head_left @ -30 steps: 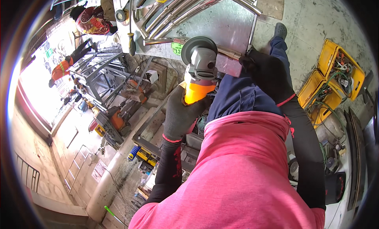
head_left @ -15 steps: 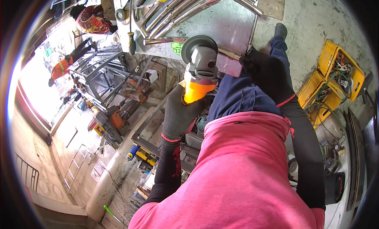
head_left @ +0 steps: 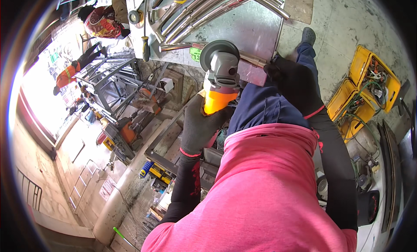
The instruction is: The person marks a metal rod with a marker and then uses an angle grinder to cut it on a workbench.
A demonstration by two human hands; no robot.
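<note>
My left hand (head_left: 197,126), in a dark grey work glove, is closed round the orange body of an angle grinder (head_left: 220,74). The grinder's round dark disc (head_left: 217,50) lies over a shiny metal tube (head_left: 249,59), hiding part of it; whether they touch I cannot tell. At the tube's right end, my gloved right hand (head_left: 295,82) is closed on it, its fingers partly hidden. Beneath the tube is the near edge of a metal-topped table (head_left: 256,32).
Several bent polished tubes (head_left: 217,13) lie on the table, with a screwdriver (head_left: 145,48) at its left edge. An open yellow toolbox (head_left: 369,78) stands on the floor at right. Metal frames (head_left: 108,78) fill the left side, where two people (head_left: 104,22) are.
Almost nothing differs. The grinder and both hands keep nearly the same place, with only a slight shift of the whole view.
</note>
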